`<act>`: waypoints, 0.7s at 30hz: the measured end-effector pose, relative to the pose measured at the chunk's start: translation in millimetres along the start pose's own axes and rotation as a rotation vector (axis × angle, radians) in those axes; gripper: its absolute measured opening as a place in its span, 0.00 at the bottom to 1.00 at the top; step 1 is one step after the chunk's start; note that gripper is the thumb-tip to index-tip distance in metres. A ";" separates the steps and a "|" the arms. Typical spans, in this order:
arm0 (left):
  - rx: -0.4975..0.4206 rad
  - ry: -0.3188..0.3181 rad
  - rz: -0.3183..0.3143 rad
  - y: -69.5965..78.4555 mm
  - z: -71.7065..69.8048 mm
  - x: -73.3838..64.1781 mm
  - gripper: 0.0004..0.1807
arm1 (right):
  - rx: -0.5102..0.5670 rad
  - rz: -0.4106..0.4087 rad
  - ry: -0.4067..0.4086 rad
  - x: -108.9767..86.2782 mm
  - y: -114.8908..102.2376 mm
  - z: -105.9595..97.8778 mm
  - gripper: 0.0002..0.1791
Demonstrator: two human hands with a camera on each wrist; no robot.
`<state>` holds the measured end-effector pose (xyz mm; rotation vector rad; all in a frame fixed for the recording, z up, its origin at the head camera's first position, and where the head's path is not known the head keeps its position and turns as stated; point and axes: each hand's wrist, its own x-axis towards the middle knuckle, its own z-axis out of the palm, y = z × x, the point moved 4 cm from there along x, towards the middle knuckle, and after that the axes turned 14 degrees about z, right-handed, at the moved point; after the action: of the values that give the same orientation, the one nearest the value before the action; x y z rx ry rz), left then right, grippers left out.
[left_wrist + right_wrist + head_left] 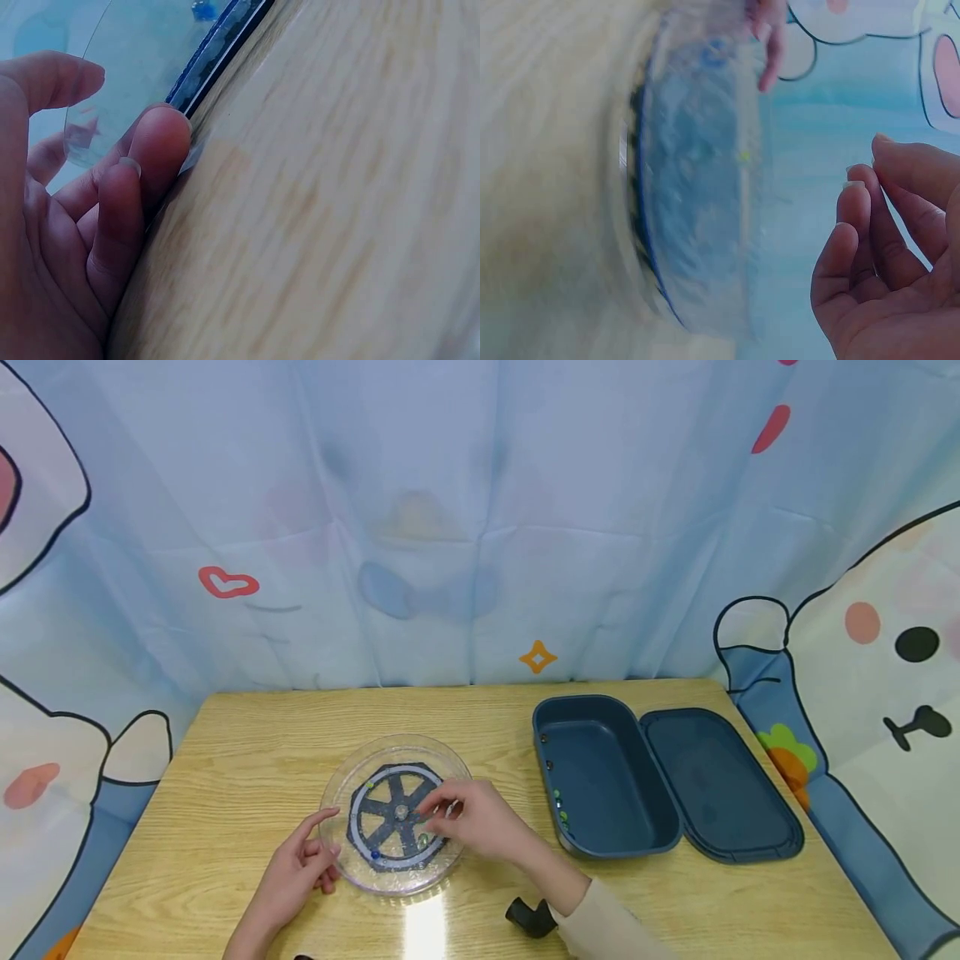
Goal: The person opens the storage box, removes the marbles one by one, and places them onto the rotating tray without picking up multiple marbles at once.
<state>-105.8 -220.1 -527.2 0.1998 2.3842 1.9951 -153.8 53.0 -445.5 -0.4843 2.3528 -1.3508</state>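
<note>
A clear round dish (363,881) stands on the table, a dark spoked wheel shape with a pale ring (408,793) in its middle. A blue marble (375,854), a green marble (423,839) and a small yellow-green marble (370,785) lie in it. My left hand (288,868) rests at the dish's left edge, fingertips at the rim and base. Over the right half of the dish, my right hand (476,818) has its fingertips drawn together, also seen in the right wrist view. I cannot tell whether a small marble sits between them.
To the right stands a deep blue box (671,835) with several small marbles (562,814) along its left side. Its flat blue lid (723,785) lies beside it. A black bent tube-like piece (528,918) is near my right sleeve. A printed curtain (450,485) hangs behind the table.
</note>
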 end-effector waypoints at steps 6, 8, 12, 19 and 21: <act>-0.010 0.006 0.006 -0.5 0.5 -0.2 0.29 | -0.011 -0.030 0.095 -7.5 -3.7 -33.9 0.08; -0.014 0.004 0.005 -0.1 0.2 -0.3 0.29 | -0.027 -0.039 0.132 -9.8 -3.5 -47.5 0.08; -0.017 -0.012 -0.007 -0.4 0.6 0.2 0.29 | -0.068 -0.035 0.213 -16.7 0.6 -79.4 0.08; 0.070 -0.059 -0.016 3.2 -1.7 2.9 0.28 | -0.131 0.041 0.313 -26.2 13.9 -138.1 0.11; 0.097 -0.063 -0.023 5.2 -3.8 3.2 0.27 | -0.155 0.072 0.325 -25.0 17.8 -151.6 0.12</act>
<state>-108.9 -222.6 -521.2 0.2325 2.4345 1.8371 -207.8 185.5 -386.9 -0.2326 2.7231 -1.3025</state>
